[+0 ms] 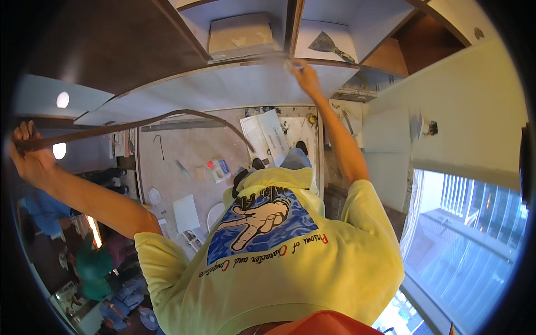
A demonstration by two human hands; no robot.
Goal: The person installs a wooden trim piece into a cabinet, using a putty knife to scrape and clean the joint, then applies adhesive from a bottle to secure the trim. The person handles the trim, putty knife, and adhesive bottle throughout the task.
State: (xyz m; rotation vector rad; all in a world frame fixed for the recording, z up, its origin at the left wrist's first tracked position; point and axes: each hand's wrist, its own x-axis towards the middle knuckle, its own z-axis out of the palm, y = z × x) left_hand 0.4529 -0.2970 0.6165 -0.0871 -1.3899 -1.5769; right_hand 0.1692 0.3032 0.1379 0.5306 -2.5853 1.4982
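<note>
My left hand (32, 156) is raised at the far left, closed on one end of a long, thin brown strip (100, 132), which bends in an arch and hangs toward my feet. My right hand (306, 78) is up at the front edge of the wooden cabinet's open shelves (290, 28); its fingers are curled, and what they hold, if anything, is blurred. A putty knife with a black and yellow handle (329, 47) lies in the compartment just above that hand. A cardboard box (240, 33) sits in the compartment to its left.
Below me is a work platform (156, 167) with boards, small containers and tools. A pale panel (446, 111) and a window (458, 218) are at the right. Several other people (95, 262) are at the lower left.
</note>
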